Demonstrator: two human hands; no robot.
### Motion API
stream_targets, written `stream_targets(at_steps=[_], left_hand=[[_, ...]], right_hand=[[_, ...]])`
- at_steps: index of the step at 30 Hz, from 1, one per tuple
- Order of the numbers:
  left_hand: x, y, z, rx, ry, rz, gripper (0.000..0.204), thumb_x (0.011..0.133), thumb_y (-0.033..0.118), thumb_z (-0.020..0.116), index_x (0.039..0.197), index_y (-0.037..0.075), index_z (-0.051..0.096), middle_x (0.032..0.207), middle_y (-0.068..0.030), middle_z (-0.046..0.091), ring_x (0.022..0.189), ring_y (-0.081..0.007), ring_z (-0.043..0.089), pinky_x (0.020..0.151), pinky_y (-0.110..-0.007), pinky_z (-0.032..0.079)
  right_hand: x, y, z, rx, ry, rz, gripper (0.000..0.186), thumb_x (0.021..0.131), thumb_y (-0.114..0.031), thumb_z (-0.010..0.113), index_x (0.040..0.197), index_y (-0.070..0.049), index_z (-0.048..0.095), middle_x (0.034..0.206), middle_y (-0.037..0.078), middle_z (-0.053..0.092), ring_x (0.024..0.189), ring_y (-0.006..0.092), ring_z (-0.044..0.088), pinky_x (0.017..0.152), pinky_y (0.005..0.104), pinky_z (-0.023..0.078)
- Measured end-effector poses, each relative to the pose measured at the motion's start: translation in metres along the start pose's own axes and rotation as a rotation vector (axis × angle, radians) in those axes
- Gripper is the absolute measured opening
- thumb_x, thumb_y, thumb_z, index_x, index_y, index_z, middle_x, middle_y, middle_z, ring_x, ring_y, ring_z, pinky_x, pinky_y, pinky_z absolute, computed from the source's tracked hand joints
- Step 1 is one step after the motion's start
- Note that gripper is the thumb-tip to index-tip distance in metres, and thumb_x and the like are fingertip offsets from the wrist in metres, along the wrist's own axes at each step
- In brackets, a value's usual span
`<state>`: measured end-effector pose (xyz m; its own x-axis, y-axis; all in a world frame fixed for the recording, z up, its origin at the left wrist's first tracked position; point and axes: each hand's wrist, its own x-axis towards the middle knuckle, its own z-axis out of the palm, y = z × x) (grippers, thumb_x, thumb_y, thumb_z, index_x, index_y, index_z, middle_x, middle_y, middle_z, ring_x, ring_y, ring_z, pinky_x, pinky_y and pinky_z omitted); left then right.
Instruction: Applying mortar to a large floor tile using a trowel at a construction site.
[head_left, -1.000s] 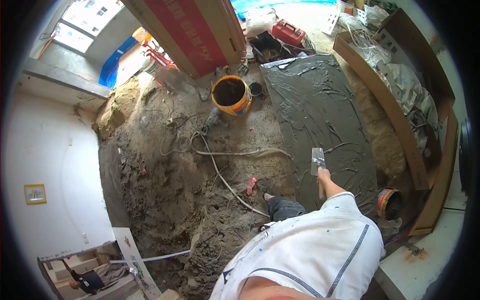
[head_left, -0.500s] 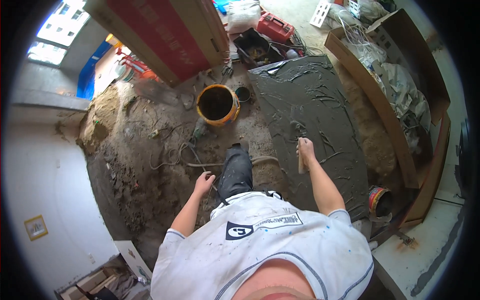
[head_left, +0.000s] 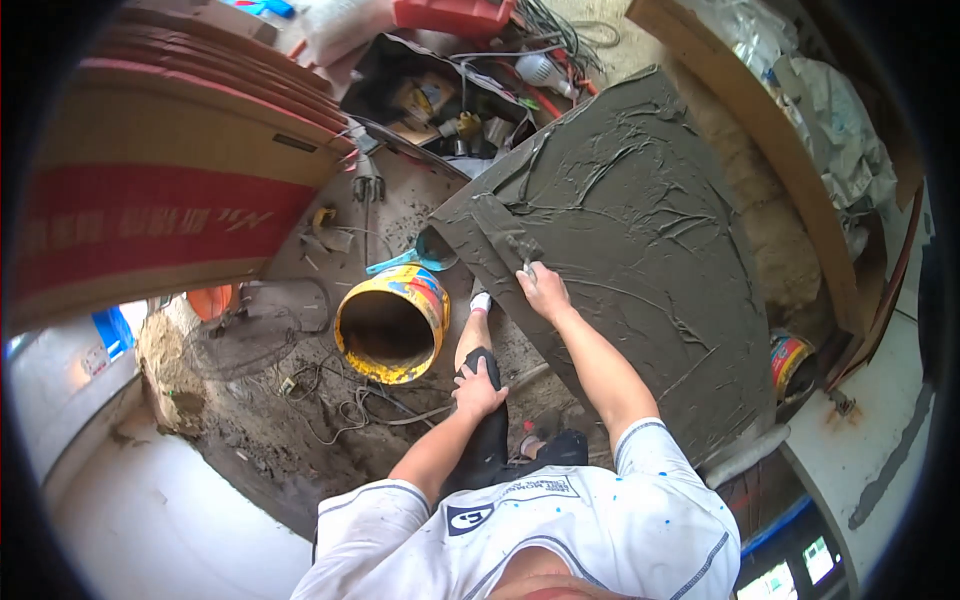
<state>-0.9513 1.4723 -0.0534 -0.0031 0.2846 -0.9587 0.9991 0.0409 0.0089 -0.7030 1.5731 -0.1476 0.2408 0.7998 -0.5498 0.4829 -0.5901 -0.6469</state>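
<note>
You have two buckets, a yellow one (head_left: 392, 322) at centre and a smaller one (head_left: 789, 360) at right, and one trowel (head_left: 505, 238).

Trowel on wet mortar

A flat steel trowel (head_left: 500, 232) — smeared grey — lies blade-down on the wet mortar bed (head_left: 640, 230) near its left edge, handle in the right hand's grip; the dark bed is ridged with strokes.

Bucket (head_left: 392, 322) left of mortar bed (head_left: 640, 250), tool crate (head_left: 440, 95) behind both.
</note>
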Motion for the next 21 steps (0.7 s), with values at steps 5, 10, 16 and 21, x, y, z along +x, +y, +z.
stream_targets(at_steps=[5,10,16,21], left_hand=[[0.059,0.027,-0.049,0.043,0.078,0.09,0.094,0.093,0.053,0.078,0.169,0.011,0.042,0.166,-0.0267,0.045,0.152,-0.0507,0.046,0.115,-0.065,0.051],[0.08,0.053,-0.062,0.19,0.119,0.154,0.081,0.095,0.054,0.074,0.16,0.01,0.054,0.16,-0.0239,0.054,0.151,-0.0432,0.05,0.115,-0.06,0.051],[0.09,0.062,-0.087,0.213,0.082,0.086,0.076,0.096,0.055,0.07,0.156,0.01,0.058,0.157,-0.0222,0.057,0.15,-0.0413,0.051,0.116,-0.058,0.05],[0.102,0.079,-0.097,0.236,0.059,0.106,0.075,0.096,0.056,0.07,0.155,0.011,0.059,0.158,-0.0209,0.057,0.151,-0.0406,0.05,0.117,-0.058,0.049]], right_hand=[[0.134,0.044,-0.048,-0.076,0.242,0.003,0.04,0.107,-0.044,0.07,0.109,-0.005,0.066,0.096,0.026,0.077,0.094,0.0502,0.075,0.079,0.0601,0.058],[0.191,0.126,-0.17,0.13,0.581,0.11,0.038,0.11,-0.038,0.07,0.104,0.0,0.07,0.083,0.017,0.074,0.078,0.0312,0.072,0.076,0.0468,0.056],[0.084,0.084,-0.152,0.813,0.277,0.499,0.026,0.115,-0.034,0.063,0.1,-0.013,0.065,0.071,-0.005,0.056,0.048,0.0065,0.051,0.041,0.0265,0.041],[0.097,-0.006,-0.134,0.143,-0.065,0.103,0.037,0.106,-0.039,0.074,0.109,-0.002,0.07,0.096,0.026,0.078,0.092,0.0504,0.076,0.081,0.054,0.06]])
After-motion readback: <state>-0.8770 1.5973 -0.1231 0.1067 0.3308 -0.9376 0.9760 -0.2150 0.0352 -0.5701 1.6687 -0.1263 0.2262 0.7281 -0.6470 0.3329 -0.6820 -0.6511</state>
